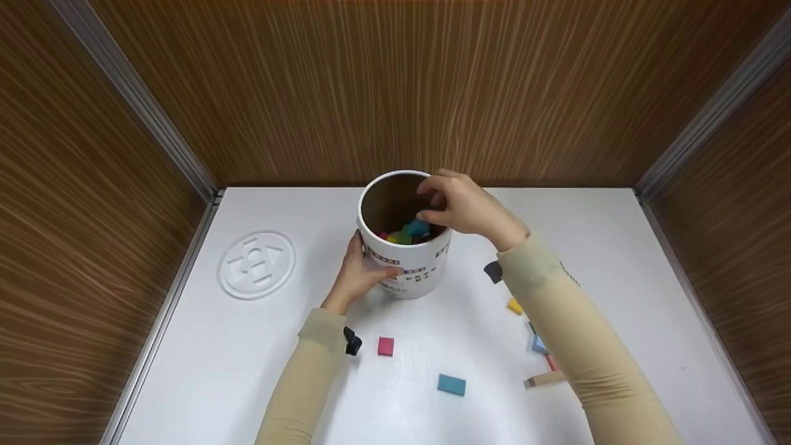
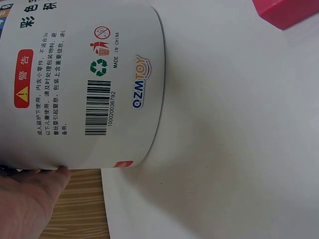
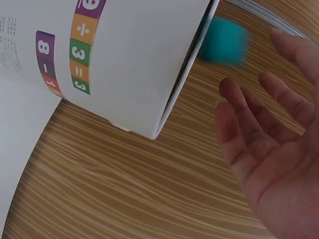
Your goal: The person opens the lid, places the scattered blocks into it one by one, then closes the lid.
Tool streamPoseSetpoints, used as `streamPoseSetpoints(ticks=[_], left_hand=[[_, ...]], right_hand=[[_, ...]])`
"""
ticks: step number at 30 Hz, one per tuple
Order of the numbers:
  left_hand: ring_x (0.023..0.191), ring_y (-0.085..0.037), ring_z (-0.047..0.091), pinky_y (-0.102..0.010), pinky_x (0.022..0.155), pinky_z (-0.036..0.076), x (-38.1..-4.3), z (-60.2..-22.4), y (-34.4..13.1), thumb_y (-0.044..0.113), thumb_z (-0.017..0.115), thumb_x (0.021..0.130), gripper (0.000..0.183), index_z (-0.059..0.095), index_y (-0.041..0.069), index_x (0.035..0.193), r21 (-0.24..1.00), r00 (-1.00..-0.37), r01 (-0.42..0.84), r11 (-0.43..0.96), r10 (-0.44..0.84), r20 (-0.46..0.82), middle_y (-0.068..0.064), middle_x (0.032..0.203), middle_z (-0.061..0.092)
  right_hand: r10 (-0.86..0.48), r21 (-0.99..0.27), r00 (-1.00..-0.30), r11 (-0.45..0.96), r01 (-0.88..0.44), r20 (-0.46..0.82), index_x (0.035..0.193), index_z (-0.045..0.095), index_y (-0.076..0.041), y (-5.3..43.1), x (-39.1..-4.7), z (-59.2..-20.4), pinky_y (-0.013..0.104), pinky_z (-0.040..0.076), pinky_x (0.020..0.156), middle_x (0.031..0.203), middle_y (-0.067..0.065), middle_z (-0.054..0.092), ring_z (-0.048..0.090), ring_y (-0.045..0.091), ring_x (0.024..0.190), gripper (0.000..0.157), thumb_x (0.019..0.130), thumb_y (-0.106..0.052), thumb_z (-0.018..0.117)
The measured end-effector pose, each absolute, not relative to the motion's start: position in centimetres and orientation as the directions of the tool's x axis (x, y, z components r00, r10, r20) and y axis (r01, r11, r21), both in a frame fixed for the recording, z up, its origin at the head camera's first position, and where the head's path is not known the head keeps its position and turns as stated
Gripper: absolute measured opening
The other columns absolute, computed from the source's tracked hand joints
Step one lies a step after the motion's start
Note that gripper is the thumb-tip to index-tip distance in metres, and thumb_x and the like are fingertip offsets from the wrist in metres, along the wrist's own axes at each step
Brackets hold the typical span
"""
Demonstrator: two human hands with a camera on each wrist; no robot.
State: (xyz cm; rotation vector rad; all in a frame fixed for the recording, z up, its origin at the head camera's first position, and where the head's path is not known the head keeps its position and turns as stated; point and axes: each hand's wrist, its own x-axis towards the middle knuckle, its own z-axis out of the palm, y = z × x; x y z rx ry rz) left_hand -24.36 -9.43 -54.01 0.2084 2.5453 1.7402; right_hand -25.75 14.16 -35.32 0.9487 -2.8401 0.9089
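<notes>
A white printed bucket without its lid stands near the back of the table. My left hand grips its left side, thumb across the front; the left wrist view shows the printed wall and part of the hand. Over the right rim is my right hand, fingers spread and loosely bent around nothing. Just off the fingertips, a teal block appears blurred in mid-air at the bucket's mouth. Inside the bucket lie several coloured blocks, partly hidden by its wall.
The round white lid lies at left. In front are a pink block and a teal block. Near the right forearm are a yellow block, a blue block and a wooden piece. Wood-grain panels enclose the table.
</notes>
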Motion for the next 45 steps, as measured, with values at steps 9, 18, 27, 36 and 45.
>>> streamPoseSetpoints(ticks=[9, 18, 27, 36, 45], left_hand=[[0.144, -0.024, 0.024, -0.045, 0.118, 0.021, -24.3, -53.9, -9.4, 0.052, 0.092, 0.058, 0.134, 0.009, 0.018, 0.157, 0.927, -0.991, 0.078, 0.367, 0.134, 0.030, -0.005, 0.158, 0.024], [0.146, -0.024, 0.021, -0.045, 0.118, 0.020, -24.3, -54.1, -9.3, 0.051, 0.092, 0.059, 0.133, 0.009, 0.018, 0.157, 0.929, -0.991, 0.077, 0.362, 0.134, 0.029, -0.004, 0.160, 0.022], [0.147, -0.022, 0.018, -0.043, 0.119, 0.017, -24.1, -54.0, -9.3, 0.056, 0.091, 0.056, 0.136, 0.008, 0.020, 0.158, 0.936, -0.992, 0.039, 0.351, 0.125, -0.005, -0.002, 0.161, 0.019], [0.147, -0.022, 0.017, -0.044, 0.119, 0.017, -24.1, -54.1, -9.4, 0.058, 0.090, 0.054, 0.138, 0.007, 0.022, 0.158, 0.938, -0.993, 0.029, 0.345, 0.115, -0.012, -0.001, 0.162, 0.018], [0.147, -0.020, 0.017, -0.044, 0.119, 0.017, -24.1, -54.0, -9.4, 0.058, 0.091, 0.053, 0.139, 0.007, 0.024, 0.158, 0.939, -0.994, 0.016, 0.343, 0.110, -0.023, 0.001, 0.162, 0.017]], right_hand=[[-0.493, -0.543, -0.852, 0.673, -0.502, 0.177, 0.118, 0.064, -0.003, 17.0, -25.0, -35.3, 0.038, 0.059, 0.075, 0.113, 0.010, 0.059, 0.060, 0.025, 0.101, 0.034, 0.088, -0.018, 0.075], [-0.392, -0.540, -0.909, 0.738, -0.404, 0.144, 0.120, 0.063, -0.004, 21.5, -23.2, -36.3, 0.047, 0.056, 0.084, 0.115, 0.010, 0.059, 0.059, 0.029, 0.106, 0.038, 0.088, -0.021, 0.075], [-0.356, -0.497, -0.928, 0.789, -0.362, 0.111, 0.120, 0.062, -0.003, 25.3, -20.7, -38.7, 0.050, 0.055, 0.081, 0.119, 0.013, 0.059, 0.059, 0.034, 0.106, 0.037, 0.089, -0.019, 0.074], [-0.286, -0.508, -0.958, 0.824, -0.249, 0.006, 0.125, 0.060, -0.002, 28.4, -19.0, -42.1, 0.055, 0.052, 0.086, 0.123, 0.018, 0.058, 0.057, 0.038, 0.110, 0.042, 0.089, -0.018, 0.074], [-0.236, -0.510, -0.965, 0.847, -0.147, -0.113, 0.127, 0.057, 0.004, 31.4, -17.4, -46.1, 0.058, 0.052, 0.087, 0.120, 0.024, 0.058, 0.056, 0.043, 0.107, 0.046, 0.088, -0.016, 0.074]])
